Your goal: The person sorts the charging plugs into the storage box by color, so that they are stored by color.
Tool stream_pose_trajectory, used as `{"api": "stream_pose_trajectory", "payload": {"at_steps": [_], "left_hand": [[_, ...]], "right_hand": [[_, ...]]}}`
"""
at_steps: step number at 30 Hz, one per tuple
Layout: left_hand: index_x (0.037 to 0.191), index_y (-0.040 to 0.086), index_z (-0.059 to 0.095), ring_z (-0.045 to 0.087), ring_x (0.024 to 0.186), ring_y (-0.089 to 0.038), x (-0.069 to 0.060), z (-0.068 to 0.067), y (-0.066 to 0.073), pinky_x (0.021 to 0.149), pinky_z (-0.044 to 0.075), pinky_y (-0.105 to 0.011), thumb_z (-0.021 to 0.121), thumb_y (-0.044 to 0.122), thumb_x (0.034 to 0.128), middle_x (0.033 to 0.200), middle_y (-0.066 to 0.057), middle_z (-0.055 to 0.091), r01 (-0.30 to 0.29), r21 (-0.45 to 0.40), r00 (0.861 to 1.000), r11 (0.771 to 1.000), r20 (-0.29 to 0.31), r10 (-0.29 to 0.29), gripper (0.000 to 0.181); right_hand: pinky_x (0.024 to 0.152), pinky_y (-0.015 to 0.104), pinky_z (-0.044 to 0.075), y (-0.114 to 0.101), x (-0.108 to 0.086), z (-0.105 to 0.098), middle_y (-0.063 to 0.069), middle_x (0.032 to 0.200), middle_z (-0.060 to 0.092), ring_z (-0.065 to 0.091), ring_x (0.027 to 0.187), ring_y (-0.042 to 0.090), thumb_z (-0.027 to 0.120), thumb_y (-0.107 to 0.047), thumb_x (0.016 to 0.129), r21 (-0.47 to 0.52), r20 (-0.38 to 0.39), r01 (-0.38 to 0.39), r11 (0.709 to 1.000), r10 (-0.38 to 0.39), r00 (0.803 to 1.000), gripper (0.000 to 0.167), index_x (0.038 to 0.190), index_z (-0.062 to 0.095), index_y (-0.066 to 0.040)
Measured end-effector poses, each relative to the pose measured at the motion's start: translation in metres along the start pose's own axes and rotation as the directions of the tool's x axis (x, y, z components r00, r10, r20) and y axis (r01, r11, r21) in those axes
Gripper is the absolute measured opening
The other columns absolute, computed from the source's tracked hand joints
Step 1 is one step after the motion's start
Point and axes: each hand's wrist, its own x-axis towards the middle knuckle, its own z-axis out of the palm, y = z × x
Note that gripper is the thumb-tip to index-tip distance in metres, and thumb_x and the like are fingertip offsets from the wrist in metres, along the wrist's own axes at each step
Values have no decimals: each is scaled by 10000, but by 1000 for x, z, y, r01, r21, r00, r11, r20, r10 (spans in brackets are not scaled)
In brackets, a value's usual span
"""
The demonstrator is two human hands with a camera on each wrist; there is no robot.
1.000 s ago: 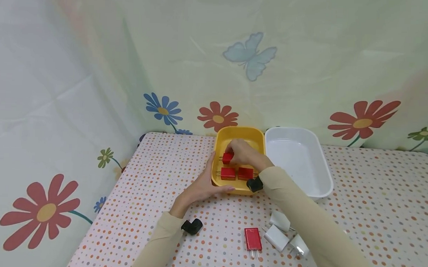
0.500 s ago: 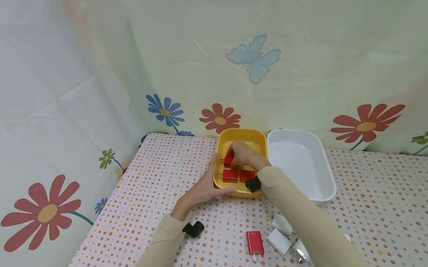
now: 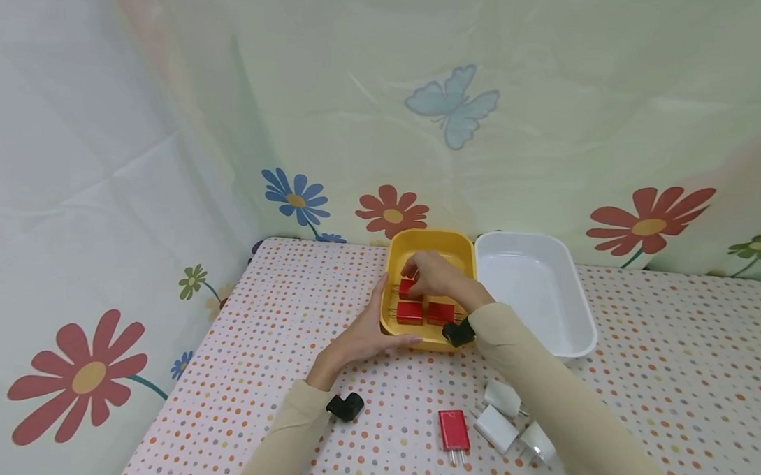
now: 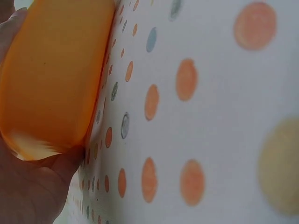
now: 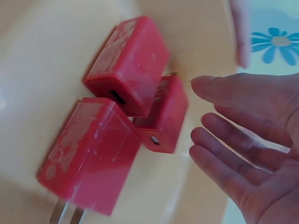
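In the head view, several fingers of my left hand point(image 3: 361, 335) lie along the left wall of the yellow tray point(image 3: 458, 248), its thumb straight along the front edge. The left wrist view shows this hand touching the tray's outer wall point(image 4: 56, 70). Inside lie three red USB plug chargers: one front left point(image 3: 409, 312), one front right point(image 3: 441, 314), one behind point(image 3: 406, 289), partly covered by my right hand point(image 3: 438, 274). In the right wrist view, the fingers point(image 5: 224, 172) of the right hand are spread beside the red chargers point(image 5: 93, 154), with a gap between.
A white tray point(image 3: 532, 288) adjoins the yellow one on the right. Nearer on the dotted cloth lie another red charger point(image 3: 453, 430) and several white chargers point(image 3: 496, 429), partly beside and behind the right sleeve. A flowered curtain point(image 3: 334, 124) hangs behind the table.
Earlier my right fingers pinched the rear red charger inside the yellow tray; now they are parted from it. The left hand keeps its place at the tray. The head view has shifted slightly.
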Motion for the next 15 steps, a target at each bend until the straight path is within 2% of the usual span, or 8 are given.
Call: {"api": "stream_pose_trajectory", "payload": {"at_steps": [5,10,15], "left_hand": [[1679,297,-86,370,1501,-237,0,0,0,1217,326,-512,857,444,865,1696,-37,275,-2,6,1000,1000,-1,2,1255],[1680,267,-91,392,1485,-228,0,0,0,1212,334,-512,862,467,854,1684,-43,294,-23,-26,1000,999,10,24,1276],[1680,263,-91,360,1507,-226,-1,1,1,1227,299,-518,871,477,839,1698,-46,271,-38,-26,999,999,3,38,1295]], "right_hand": [[985,459,570,-3,-33,-8,231,1189,725,672,1085,377,809,-11,897,20,-66,70,997,-68,995,352,1222,714,86],[1001,533,549,-7,-81,-11,229,1196,701,651,1129,418,799,-9,903,51,-146,90,995,-81,986,350,1223,698,90],[934,506,587,-13,-128,-2,160,1129,702,666,1056,364,833,8,865,38,-234,138,990,-125,964,326,1168,721,49]]}}
